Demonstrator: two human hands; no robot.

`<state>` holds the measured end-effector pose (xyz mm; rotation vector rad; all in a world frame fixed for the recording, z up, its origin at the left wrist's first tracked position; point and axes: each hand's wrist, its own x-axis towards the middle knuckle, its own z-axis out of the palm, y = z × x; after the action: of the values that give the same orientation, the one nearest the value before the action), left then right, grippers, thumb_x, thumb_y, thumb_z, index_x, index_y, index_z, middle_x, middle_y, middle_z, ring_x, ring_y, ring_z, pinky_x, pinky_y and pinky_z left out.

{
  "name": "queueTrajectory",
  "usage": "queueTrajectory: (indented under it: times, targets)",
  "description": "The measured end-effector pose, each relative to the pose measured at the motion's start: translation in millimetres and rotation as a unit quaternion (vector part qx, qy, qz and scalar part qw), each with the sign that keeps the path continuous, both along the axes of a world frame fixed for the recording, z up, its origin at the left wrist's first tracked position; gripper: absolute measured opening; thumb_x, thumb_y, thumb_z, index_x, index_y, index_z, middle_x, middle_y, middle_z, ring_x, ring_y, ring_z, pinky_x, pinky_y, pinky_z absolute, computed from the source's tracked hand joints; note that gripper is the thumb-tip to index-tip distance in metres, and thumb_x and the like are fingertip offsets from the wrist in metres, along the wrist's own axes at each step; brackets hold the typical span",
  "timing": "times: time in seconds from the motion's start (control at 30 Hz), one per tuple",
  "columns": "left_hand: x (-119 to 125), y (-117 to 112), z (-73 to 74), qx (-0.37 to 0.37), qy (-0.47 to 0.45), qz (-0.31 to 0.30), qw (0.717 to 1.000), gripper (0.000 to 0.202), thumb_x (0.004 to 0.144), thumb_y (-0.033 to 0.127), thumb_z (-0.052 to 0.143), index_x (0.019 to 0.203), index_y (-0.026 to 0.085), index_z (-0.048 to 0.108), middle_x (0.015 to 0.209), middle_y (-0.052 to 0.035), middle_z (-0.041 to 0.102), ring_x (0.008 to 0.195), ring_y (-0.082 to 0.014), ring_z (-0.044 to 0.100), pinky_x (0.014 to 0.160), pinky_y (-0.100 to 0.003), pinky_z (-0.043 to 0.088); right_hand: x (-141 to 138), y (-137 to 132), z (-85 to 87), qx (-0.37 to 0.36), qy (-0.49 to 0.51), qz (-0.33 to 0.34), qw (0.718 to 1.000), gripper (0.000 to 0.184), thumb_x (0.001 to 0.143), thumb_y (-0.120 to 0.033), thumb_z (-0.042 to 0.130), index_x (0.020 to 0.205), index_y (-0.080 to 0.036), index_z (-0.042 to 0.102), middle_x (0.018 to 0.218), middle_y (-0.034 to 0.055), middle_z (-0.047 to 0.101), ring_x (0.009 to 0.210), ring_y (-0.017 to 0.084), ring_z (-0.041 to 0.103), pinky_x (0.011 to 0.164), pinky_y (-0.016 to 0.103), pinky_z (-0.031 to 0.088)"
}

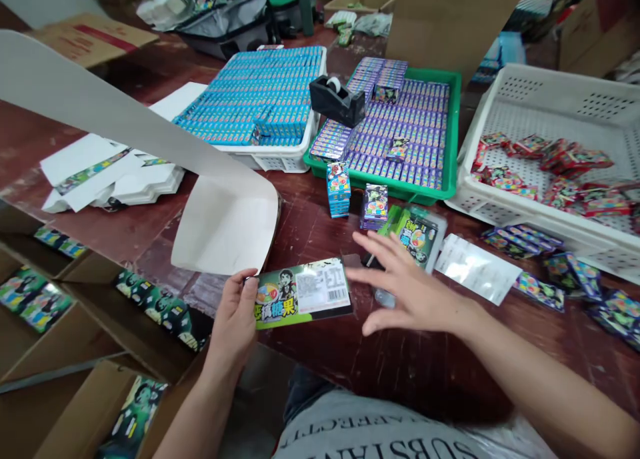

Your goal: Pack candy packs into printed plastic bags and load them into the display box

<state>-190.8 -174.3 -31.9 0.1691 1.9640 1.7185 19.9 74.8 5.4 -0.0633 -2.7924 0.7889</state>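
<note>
My left hand [235, 319] grips the left end of a flat green candy box [304, 291], thumb on its printed face, over the table's front edge. A white label with a barcode shows on that face. Just off the box's right end, my right hand [405, 289] is spread with nothing in it. Behind that hand lies a green printed package [417, 237], partly covered by the fingers. A small stack of blue candy boxes [339, 189] and a stack of purple candy boxes [375, 205] stand beyond the held box.
A white crate [270, 157] of blue boxes and a green tray [456, 139] of purple boxes stand behind, with a tape dispenser [337, 100] between. At right is a white crate [540, 222] with red packs. A curved white panel [225, 225] and cardboard cartons [65, 339] are left.
</note>
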Motion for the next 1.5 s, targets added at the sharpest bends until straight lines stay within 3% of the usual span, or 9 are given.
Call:
queueTrajectory:
  times: [0.13, 0.23, 0.5, 0.83, 0.93, 1.13, 1.3, 1.4, 1.5]
  targets:
    - [5, 4, 0.3, 0.018, -0.029, 0.002, 0.999, 0.049, 0.081, 0.053, 0.075, 0.117, 0.027, 0.056, 0.080, 0.0041, 0.063, 0.061, -0.0131, 0.061, 0.056, -0.023, 0.052, -30, 74, 2.3, 0.040, 0.025, -0.131, 0.990, 0.097, 0.080, -0.066, 0.072, 0.158, -0.025, 0.031, 0.167, 0.0159, 0.025, 0.155, 0.041, 0.018, 0.122, 0.066, 0.019]
    - [10, 11, 2.5, 0.041, -0.051, 0.008, 0.998, 0.045, 0.082, 0.049, 0.076, 0.116, 0.026, 0.056, 0.080, 0.0044, 0.064, 0.060, -0.0115, 0.060, 0.056, -0.022, 0.050, -40, 107, 5.2, 0.048, -0.011, -0.140, 0.989, 0.092, 0.078, -0.056, 0.077, 0.152, -0.016, 0.039, 0.152, 0.0205, 0.047, 0.146, 0.046, 0.033, 0.118, 0.069, 0.024]
    - [23, 41, 12.0, 0.043, -0.064, -0.037, 0.996, 0.042, 0.082, 0.048, 0.076, 0.112, 0.026, 0.057, 0.074, 0.0054, 0.062, 0.059, -0.0109, 0.059, 0.056, -0.020, 0.050, 45, 49, 39.1, -0.150, -0.073, 0.087, 0.982, 0.069, 0.079, -0.048, 0.078, 0.141, -0.031, 0.053, 0.141, 0.0077, 0.056, 0.130, 0.028, 0.055, 0.112, 0.048, 0.044]
    - [95, 126, 5.7, 0.021, -0.061, -0.143, 0.988, 0.051, 0.078, 0.055, 0.078, 0.116, 0.027, 0.059, 0.087, 0.0021, 0.065, 0.069, -0.0148, 0.062, 0.058, -0.023, 0.053, 141, 30, 1.3, -0.099, 0.072, -0.241, 0.963, 0.073, 0.073, -0.061, 0.080, 0.133, -0.029, 0.055, 0.146, 0.0139, 0.049, 0.138, 0.032, 0.048, 0.114, 0.055, 0.043]
    - [110, 148, 4.9, 0.021, -0.072, -0.166, 0.983, 0.055, 0.077, 0.057, 0.078, 0.119, 0.029, 0.058, 0.087, 0.0019, 0.066, 0.071, -0.0173, 0.064, 0.058, -0.025, 0.054, 163, 32, 2.3, -0.061, 0.025, -0.218, 0.974, 0.063, 0.074, -0.067, 0.076, 0.125, -0.032, 0.065, 0.152, 0.0111, 0.045, 0.142, 0.036, 0.042, 0.117, 0.061, 0.035]
    - [115, 179, 9.5, 0.007, -0.051, -0.209, 0.977, 0.061, 0.078, 0.060, 0.076, 0.127, 0.028, 0.055, 0.093, -0.0015, 0.069, 0.073, -0.0202, 0.067, 0.062, -0.030, 0.057, 170, 166, 22.9, 0.041, 0.108, -0.311, 0.943, 0.043, 0.099, -0.041, 0.056, 0.141, -0.029, 0.054, 0.157, 0.0106, 0.044, 0.146, 0.028, 0.039, 0.120, 0.053, 0.031]
    - [127, 198, 13.9, 0.009, -0.079, -0.235, 0.969, 0.061, 0.077, 0.057, 0.079, 0.125, 0.026, 0.056, 0.087, -0.0005, 0.068, 0.070, -0.0183, 0.065, 0.061, -0.028, 0.056, 109, 309, 36.8, 0.120, -0.199, -0.245, 0.941, 0.086, 0.074, -0.033, 0.084, 0.149, -0.015, 0.047, 0.157, 0.0184, 0.045, 0.146, 0.041, 0.037, 0.119, 0.058, 0.029]
    - [133, 207, 14.9, 0.000, -0.070, -0.234, 0.970, 0.059, 0.078, 0.056, 0.078, 0.124, 0.024, 0.058, 0.085, -0.0001, 0.068, 0.069, -0.0161, 0.065, 0.061, -0.024, 0.055, 79, 338, 42.3, 0.094, -0.273, -0.220, 0.932, 0.083, 0.056, -0.033, 0.094, 0.131, -0.011, 0.064, 0.130, 0.0200, 0.067, 0.127, 0.046, 0.056, 0.106, 0.055, 0.045]
    - [129, 213, 16.0, 0.017, -0.092, -0.198, 0.976, 0.061, 0.076, 0.054, 0.081, 0.123, 0.025, 0.057, 0.087, 0.0002, 0.069, 0.069, -0.0156, 0.066, 0.060, -0.024, 0.055, 88, 324, 49.9, 0.088, -0.209, -0.237, 0.945, 0.085, 0.064, -0.033, 0.088, 0.139, -0.009, 0.054, 0.138, 0.0230, 0.058, 0.131, 0.043, 0.052, 0.109, 0.054, 0.044]
